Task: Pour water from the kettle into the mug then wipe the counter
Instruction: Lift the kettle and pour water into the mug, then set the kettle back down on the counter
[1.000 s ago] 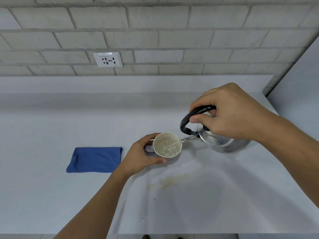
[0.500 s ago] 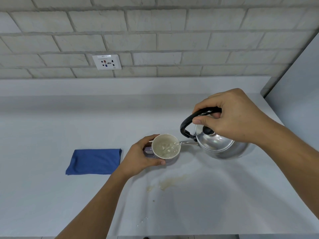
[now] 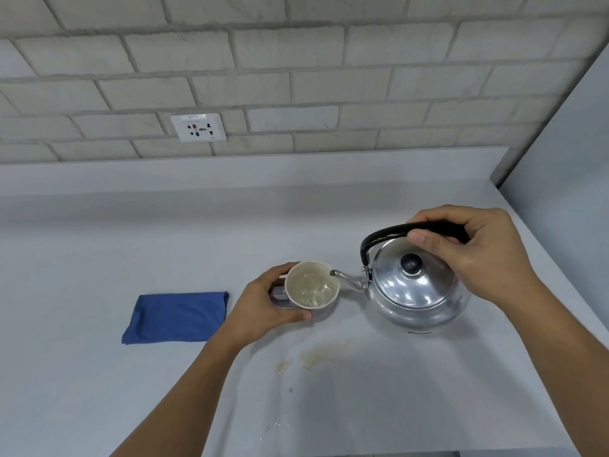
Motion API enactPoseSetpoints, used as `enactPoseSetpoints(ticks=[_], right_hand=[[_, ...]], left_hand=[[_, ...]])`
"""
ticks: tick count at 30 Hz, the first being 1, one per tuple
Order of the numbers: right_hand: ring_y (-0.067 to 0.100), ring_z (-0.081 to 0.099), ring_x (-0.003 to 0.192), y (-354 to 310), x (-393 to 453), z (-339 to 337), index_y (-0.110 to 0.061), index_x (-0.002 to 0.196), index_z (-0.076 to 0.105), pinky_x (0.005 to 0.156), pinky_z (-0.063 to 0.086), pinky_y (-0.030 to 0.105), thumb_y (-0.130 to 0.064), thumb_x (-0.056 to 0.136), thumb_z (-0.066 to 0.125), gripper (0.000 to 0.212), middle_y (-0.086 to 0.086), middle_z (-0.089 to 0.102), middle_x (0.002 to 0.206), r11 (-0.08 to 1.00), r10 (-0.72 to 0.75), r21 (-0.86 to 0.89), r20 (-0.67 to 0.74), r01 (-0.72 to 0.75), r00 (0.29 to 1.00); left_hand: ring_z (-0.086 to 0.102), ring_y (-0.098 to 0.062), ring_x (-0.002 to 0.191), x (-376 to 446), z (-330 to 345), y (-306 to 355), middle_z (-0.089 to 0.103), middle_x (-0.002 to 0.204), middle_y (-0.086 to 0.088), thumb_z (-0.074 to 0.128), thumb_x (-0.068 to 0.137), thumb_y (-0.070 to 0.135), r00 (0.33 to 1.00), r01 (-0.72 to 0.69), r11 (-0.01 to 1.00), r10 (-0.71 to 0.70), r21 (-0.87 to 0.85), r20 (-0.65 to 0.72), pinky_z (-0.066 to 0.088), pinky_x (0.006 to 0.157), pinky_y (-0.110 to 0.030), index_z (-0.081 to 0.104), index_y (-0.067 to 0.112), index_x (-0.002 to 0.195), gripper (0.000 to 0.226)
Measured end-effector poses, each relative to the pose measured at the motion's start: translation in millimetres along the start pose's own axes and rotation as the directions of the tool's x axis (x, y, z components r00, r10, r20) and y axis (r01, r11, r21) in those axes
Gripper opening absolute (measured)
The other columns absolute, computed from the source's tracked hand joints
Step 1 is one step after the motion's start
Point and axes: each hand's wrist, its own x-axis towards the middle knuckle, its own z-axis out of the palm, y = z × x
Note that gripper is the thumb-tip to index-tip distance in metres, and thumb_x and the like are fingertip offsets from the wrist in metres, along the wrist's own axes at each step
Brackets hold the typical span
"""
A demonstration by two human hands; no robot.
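Resting level on the counter (image 3: 99, 374), or just above it, the steel kettle (image 3: 415, 291) sits right of centre with its spout tip over the rim of the mug (image 3: 311, 290); no stream shows at the spout, and the water in the mug looks rippled. The right hand (image 3: 474, 252) is wrapped around the black arched handle, thumb curled under it, which is the sensible place to hold: the polished body looks slick and may be hot, and with water inside the kettle is probably heavy enough to swing on that handle if lifted quickly. The loose lid with its dark knob could shift on a steep tilt.

The mug looks ceramic, so rigid and breakable, and it is now partly full, which makes it prone to slopping. The left hand (image 3: 263, 308) is closed around its left side, over the handle, steadying it on the surface.

In front of the mug lies a yellowish spill (image 3: 324, 356), with small droplets nearer the counter's edge. A folded blue cloth (image 3: 176, 316), soft and light, lies well left of the mug, ready for wiping.
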Motion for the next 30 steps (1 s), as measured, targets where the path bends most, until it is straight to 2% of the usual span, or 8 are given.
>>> enactPoseSetpoints(ticks=[6, 9, 10, 12, 14, 21, 27, 30], right_hand=[[0.002, 0.069, 0.064, 15, -3, -7, -0.029, 0.088, 0.080, 0.056, 0.046, 0.005, -0.029, 0.077, 0.080, 0.011, -0.012, 0.078, 0.081, 0.992, 0.017, 0.123, -0.075, -0.007, 0.997], [0.006, 0.073, 0.074, 22, 0, -9, -0.032, 0.087, 0.081, 0.065, 0.051, 0.009, -0.036, 0.074, 0.080, 0.014, -0.009, 0.079, 0.085, 0.986, 0.025, 0.165, -0.075, -0.013, 0.997], [0.006, 0.073, 0.078, 23, 2, -10, -0.033, 0.086, 0.081, 0.069, 0.052, 0.011, -0.036, 0.073, 0.080, 0.014, -0.008, 0.079, 0.086, 0.984, 0.030, 0.179, -0.075, -0.017, 0.997], [0.008, 0.073, 0.078, 27, 8, -11, -0.033, 0.085, 0.080, 0.072, 0.053, 0.013, -0.036, 0.073, 0.080, 0.012, -0.007, 0.079, 0.085, 0.980, 0.039, 0.198, -0.075, -0.023, 0.996], [0.009, 0.072, 0.076, 32, 17, -11, -0.031, 0.084, 0.080, 0.072, 0.054, 0.016, -0.034, 0.073, 0.081, 0.011, -0.007, 0.079, 0.083, 0.977, 0.045, 0.213, -0.069, -0.030, 0.997], [0.009, 0.068, 0.071, 53, 49, -10, -0.014, 0.088, 0.077, 0.071, 0.054, 0.017, -0.011, 0.082, 0.082, 0.009, -0.005, 0.075, 0.078, 0.979, 0.071, 0.195, -0.069, -0.056, 0.995], [0.004, 0.067, 0.071, 68, 72, -8, -0.019, 0.086, 0.076, 0.069, 0.051, 0.013, -0.007, 0.084, 0.080, 0.013, -0.006, 0.073, 0.079, 0.978, 0.100, 0.186, -0.052, -0.089, 0.994], [-0.001, 0.068, 0.074, 79, 82, -5, -0.025, 0.085, 0.075, 0.069, 0.051, 0.011, -0.007, 0.085, 0.079, 0.019, -0.006, 0.074, 0.083, 0.982, 0.118, 0.153, -0.035, -0.111, 0.992]], left_hand=[[0.058, 0.003, 0.128, 2, -10, 17, 0.063, 0.143, 0.013, 0.104, 0.057, 0.019, 1.000, -0.008, 1.000, 0.008, -0.005, 0.003, 0.057, 0.082, -0.013, 0.057, 0.037, 0.144, 0.100], [0.053, 0.000, 0.136, 11, -19, 45, 0.061, 0.144, 0.018, 0.102, 0.060, 0.020, 0.997, -0.058, 0.997, 0.056, -0.052, -0.044, 0.066, 0.068, -0.028, 0.058, 0.043, 0.142, 0.096], [0.054, -0.001, 0.136, 15, -21, 56, 0.061, 0.144, 0.019, 0.101, 0.064, 0.023, 0.994, -0.094, 0.995, 0.092, -0.042, -0.052, 0.066, 0.070, -0.028, 0.059, 0.045, 0.140, 0.090], [0.058, -0.004, 0.135, 27, -19, 78, 0.064, 0.142, 0.019, 0.096, 0.071, 0.034, 0.981, -0.185, 0.982, 0.186, 0.025, -0.063, 0.056, 0.096, -0.024, 0.062, 0.044, 0.137, 0.075], [0.062, -0.006, 0.130, 40, -10, 98, 0.067, 0.138, 0.017, 0.090, 0.079, 0.037, 0.967, -0.248, 0.968, 0.250, 0.029, -0.048, 0.045, 0.110, -0.026, 0.066, 0.038, 0.134, 0.061], [0.070, -0.007, 0.117, 87, 35, 131, 0.074, 0.128, 0.016, 0.081, 0.092, 0.026, 0.961, -0.264, 0.965, 0.263, -0.004, 0.084, 0.054, 0.103, -0.024, 0.070, 0.033, 0.132, 0.043], [0.076, -0.007, 0.101, 118, 52, 118, 0.081, 0.104, 0.009, 0.075, 0.097, 0.015, 0.977, -0.215, 0.977, 0.215, -0.010, 0.004, 0.056, 0.087, -0.015, 0.077, 0.040, 0.110, 0.028], [0.077, -0.010, 0.100, 132, 58, 108, 0.082, 0.100, 0.009, 0.075, 0.095, 0.012, 0.982, -0.189, 0.982, 0.189, 0.015, -0.018, 0.059, 0.097, -0.030, 0.077, 0.037, 0.104, 0.027]])
